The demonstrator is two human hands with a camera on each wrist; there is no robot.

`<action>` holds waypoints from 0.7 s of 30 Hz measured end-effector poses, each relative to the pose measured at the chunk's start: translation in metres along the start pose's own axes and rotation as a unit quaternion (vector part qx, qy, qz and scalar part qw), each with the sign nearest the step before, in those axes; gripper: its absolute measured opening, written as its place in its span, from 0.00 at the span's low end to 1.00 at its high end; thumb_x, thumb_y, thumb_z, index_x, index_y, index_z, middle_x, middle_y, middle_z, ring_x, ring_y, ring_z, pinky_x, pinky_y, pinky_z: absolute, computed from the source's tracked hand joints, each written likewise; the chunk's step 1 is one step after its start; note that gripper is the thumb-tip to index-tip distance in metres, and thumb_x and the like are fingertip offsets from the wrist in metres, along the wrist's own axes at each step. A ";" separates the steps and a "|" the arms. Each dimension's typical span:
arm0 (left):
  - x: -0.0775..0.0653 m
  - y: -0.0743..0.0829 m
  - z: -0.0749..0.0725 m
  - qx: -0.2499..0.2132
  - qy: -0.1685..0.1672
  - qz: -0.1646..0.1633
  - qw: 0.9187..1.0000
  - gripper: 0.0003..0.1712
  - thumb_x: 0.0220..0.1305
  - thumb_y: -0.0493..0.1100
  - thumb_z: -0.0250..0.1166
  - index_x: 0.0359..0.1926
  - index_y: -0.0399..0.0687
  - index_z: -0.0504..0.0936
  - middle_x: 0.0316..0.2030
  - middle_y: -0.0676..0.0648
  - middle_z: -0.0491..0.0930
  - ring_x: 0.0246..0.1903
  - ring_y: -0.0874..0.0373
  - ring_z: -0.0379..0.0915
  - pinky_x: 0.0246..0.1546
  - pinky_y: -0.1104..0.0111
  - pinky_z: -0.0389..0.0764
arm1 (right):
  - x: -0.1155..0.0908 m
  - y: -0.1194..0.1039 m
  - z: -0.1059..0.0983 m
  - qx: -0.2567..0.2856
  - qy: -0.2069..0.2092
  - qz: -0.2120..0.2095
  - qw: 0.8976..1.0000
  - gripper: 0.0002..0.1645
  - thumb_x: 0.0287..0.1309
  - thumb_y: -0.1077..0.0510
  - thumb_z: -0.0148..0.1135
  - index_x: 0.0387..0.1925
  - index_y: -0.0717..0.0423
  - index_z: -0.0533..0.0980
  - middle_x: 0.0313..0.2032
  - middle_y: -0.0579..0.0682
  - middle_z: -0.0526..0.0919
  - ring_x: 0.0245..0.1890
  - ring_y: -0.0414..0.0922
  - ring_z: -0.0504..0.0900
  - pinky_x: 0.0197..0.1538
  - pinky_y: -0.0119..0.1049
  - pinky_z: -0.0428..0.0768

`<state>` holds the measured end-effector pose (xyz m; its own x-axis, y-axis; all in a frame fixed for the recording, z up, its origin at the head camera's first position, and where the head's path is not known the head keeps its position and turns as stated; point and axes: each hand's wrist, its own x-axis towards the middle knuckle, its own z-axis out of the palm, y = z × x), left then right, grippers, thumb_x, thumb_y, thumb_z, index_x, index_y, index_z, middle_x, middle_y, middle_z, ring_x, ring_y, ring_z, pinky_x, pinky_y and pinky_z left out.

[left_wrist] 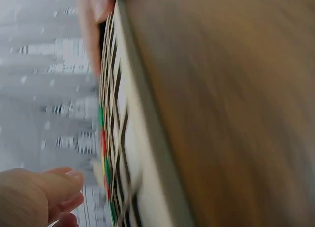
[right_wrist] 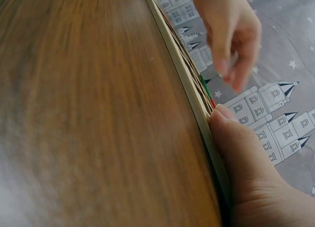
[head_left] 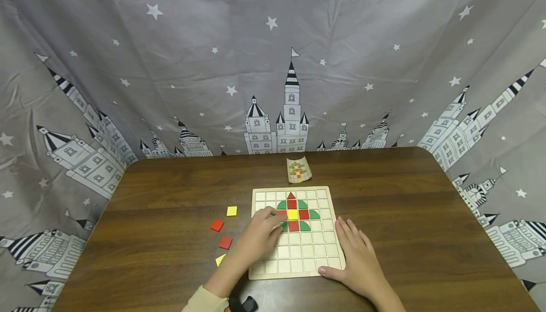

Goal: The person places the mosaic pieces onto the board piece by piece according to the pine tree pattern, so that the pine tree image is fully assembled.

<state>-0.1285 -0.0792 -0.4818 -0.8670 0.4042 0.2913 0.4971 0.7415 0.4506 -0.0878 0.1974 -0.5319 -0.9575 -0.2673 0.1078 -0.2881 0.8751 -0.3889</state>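
A square pale wooden grid board (head_left: 294, 252) lies on the table, bearing red, yellow and green pieces in its upper middle. My left hand (head_left: 262, 234) is over the board's left half, fingertips at a red square (head_left: 281, 213) and a green piece (head_left: 284, 226), partly covering them. In the right wrist view the left hand (right_wrist: 234, 37) points its loosely bent fingers down, with nothing showing between them. My right hand (head_left: 358, 262) rests along the board's right edge, fingers straight and thumb at the near right corner.
Loose red squares (head_left: 217, 225) and yellow squares (head_left: 232, 211) lie on the brown table (head_left: 162, 217) left of the board. Behind the board is a small slightly curled pattern card (head_left: 299, 169). A grey curtain (head_left: 192, 56) printed with castles and stars hangs behind the table.
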 end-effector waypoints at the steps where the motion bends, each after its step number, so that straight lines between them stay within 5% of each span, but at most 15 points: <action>1: -0.004 -0.006 -0.005 0.000 0.010 -0.013 1.000 0.14 0.60 0.35 0.70 0.48 0.46 0.87 0.41 0.50 0.79 0.40 0.57 0.74 0.40 0.66 0.78 | 0.000 0.000 0.000 0.000 0.000 0.000 1.000 0.74 0.39 0.16 0.62 0.77 0.56 0.54 0.77 0.52 0.54 0.77 0.55 0.52 0.72 0.57 0.50; 10: -0.042 -0.052 -0.043 0.019 0.013 -0.164 0.986 0.20 0.59 0.35 0.71 0.54 0.46 0.84 0.46 0.47 0.81 0.44 0.53 0.72 0.41 0.61 0.75 | 0.000 -0.001 -0.001 0.000 0.001 0.001 1.000 0.74 0.39 0.16 0.62 0.76 0.56 0.54 0.77 0.52 0.55 0.77 0.56 0.53 0.72 0.57 0.50; 21: -0.077 -0.061 -0.056 0.026 -0.031 -0.189 0.981 0.13 0.54 0.46 0.76 0.42 0.54 0.87 0.36 0.59 0.80 0.33 0.64 0.64 0.38 0.67 0.70 | 0.000 0.000 0.000 -0.004 0.001 -0.001 1.000 0.74 0.38 0.15 0.62 0.77 0.55 0.54 0.77 0.52 0.55 0.77 0.55 0.53 0.72 0.56 0.51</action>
<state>-0.0904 -0.1852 -0.4842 -0.9903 0.1262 0.0586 0.1389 0.8705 0.4722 -0.0877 0.1976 -0.5318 -0.9568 -0.2688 0.1110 -0.2907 0.8775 -0.3814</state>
